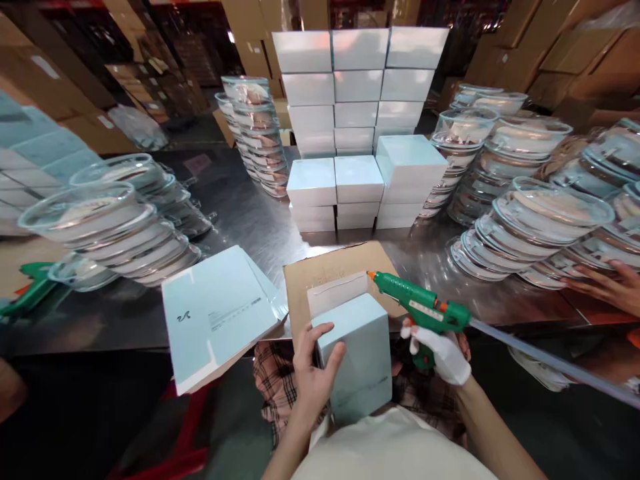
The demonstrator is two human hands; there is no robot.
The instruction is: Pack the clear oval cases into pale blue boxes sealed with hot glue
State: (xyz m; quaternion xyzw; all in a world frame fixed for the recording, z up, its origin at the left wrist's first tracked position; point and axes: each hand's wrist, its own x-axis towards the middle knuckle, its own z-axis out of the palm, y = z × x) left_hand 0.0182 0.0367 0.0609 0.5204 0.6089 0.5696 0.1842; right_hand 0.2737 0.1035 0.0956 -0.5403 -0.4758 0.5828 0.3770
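Note:
My left hand [314,373] grips the left side of a pale blue box [357,357] held upright in front of my chest, its top flap [334,293] open over a brown cardboard sheet [345,267]. My right hand [440,353], partly wrapped in white cloth, holds a green glue gun [425,308]. Its orange nozzle [371,275] points left at the flap's edge. A clear glue stick [550,360] juts out behind the gun to the right.
Flat unfolded blue boxes [215,313] lie to the left. Stacked white boxes [357,127] stand at the back of the metal table [250,220]. Piles of clear glass lids [120,220] [530,200] flank them. Another person's hand [607,287] rests at right. A second green glue gun [30,287] lies far left.

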